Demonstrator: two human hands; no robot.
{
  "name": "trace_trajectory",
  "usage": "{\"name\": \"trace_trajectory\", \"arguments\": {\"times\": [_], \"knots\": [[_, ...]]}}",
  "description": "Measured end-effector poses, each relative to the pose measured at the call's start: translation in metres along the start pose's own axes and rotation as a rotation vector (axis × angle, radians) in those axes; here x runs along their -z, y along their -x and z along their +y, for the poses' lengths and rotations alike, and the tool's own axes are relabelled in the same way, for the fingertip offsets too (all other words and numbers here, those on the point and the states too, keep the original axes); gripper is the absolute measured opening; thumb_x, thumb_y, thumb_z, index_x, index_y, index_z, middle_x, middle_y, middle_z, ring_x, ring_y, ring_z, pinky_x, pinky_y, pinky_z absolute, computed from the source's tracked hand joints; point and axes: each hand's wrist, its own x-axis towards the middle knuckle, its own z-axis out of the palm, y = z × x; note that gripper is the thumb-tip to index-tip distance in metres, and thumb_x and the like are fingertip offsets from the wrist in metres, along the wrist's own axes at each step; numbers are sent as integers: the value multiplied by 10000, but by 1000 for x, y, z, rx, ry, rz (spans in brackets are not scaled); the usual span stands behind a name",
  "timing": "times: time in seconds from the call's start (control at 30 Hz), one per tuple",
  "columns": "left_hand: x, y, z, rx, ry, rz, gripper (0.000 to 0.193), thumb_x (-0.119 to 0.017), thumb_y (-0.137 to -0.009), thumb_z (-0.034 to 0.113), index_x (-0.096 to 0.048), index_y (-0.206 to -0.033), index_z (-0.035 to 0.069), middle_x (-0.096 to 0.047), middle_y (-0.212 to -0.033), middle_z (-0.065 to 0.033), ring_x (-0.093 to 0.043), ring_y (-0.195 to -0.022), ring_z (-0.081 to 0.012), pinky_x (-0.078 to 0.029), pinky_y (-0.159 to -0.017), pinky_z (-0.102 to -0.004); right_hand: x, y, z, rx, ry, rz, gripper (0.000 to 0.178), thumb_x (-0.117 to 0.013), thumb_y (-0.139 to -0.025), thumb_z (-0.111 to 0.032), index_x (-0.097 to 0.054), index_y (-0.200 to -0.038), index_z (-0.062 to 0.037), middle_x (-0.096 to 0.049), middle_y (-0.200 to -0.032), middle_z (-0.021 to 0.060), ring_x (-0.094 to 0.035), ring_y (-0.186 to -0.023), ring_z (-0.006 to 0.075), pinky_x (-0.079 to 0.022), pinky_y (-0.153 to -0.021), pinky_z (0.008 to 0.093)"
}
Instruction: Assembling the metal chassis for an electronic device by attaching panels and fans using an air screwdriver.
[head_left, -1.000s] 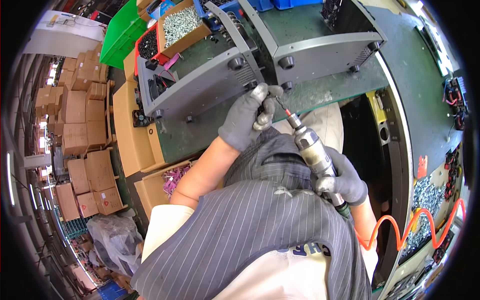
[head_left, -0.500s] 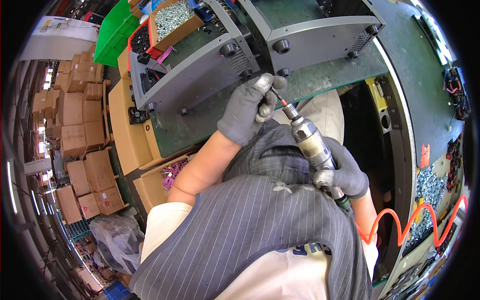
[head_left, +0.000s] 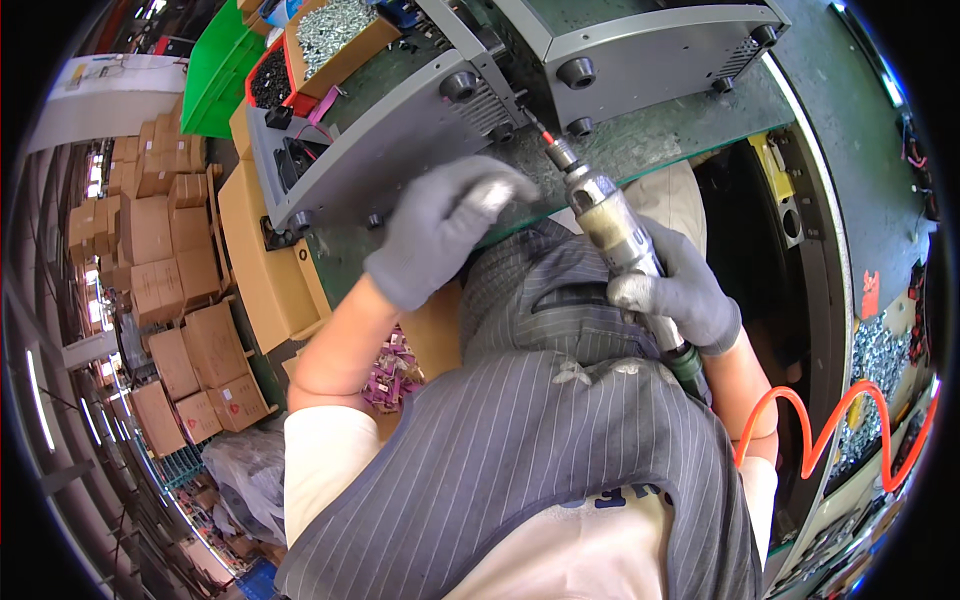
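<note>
My right hand [head_left: 680,290], in a grey glove, is wrapped round a metal air screwdriver [head_left: 612,228]. The tool's slim bit with a red collar points up and away, its tip beside the right end of the left grey metal housing [head_left: 400,150]; whether it touches cannot be made out. My left hand [head_left: 445,225], also gloved, hovers in front of that housing. Its fingers are slightly bent and a little blurred, and nothing shows in them. A second grey metal housing [head_left: 655,75] with black round feet stands to the right.
A red bin of black parts [head_left: 270,82] and a carton of silvery screws [head_left: 335,38] stand at the far left, by a green crate [head_left: 222,70]. Purple parts [head_left: 393,375] lie in a carton below my left arm. An orange coiled hose [head_left: 800,400] hangs at the right.
My left hand has come away from the screwdriver's bit and moved left and down. The screwdriver has shifted up and left, its tip now by the left housing's end.
</note>
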Motion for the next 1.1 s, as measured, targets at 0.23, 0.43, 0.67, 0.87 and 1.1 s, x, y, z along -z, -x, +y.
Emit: {"name": "trace_trajectory", "arguments": {"times": [0.23, 0.43, 0.67, 0.87, 1.1], "knots": [[63, -29, 66, -200, -1065, 204, 354, -681, -777, 329, -635, -955, 26, -636, -830, -112, -613, -766, -200, -467, -714, -303, -6, -9, 3, -101, -15, 45, 550, -708, -726, -212, -494, -1168, 33, -539, -858, 15, -498, -743, 73, -419, -668, 225], [76, -54, 48, 163, -780, -196, 417, -741, -691, 215, -605, -997, -33, -639, -830, -63, -575, -748, -116, -468, -717, -276, -13, -17, 8, -65, -68, 70, 544, -709, -734, -223, -489, -1165, 27, -539, -854, 16, -502, -720, 76, -422, -639, 218], [80, -62, 48, 144, -748, -350, 334, -683, -704, 116, -607, -990, -39, -637, -807, -59, -560, -729, -104, -464, -705, -267, -22, -25, 3, -74, -29, 60, 502, -718, -741, -234, -503, -1112, 27, -542, -841, 12, -499, -719, 79, -422, -632, 226], [70, -55, 47, 168, -675, -354, 306, -652, -746, 170, -619, -983, -20, -636, -761, -112, -588, -705, -164, -467, -693, -307, -28, -22, 8, -27, 224, 95, 560, -751, -715, -237, -500, -1151, 11, -554, -855, 39, -520, -759, 98, -442, -666, 257], [61, -60, 55, 233, -736, -312, 316, -680, -732, 185, -627, -958, -29, -633, -768, -43, -556, -701, -99, -458, -685, -270, -27, -14, 0, -37, 424, 232, 567, -745, -710, -232, -490, -1154, 12, -570, -857, 51, -536, -759, 120, -445, -693, 274]]}}
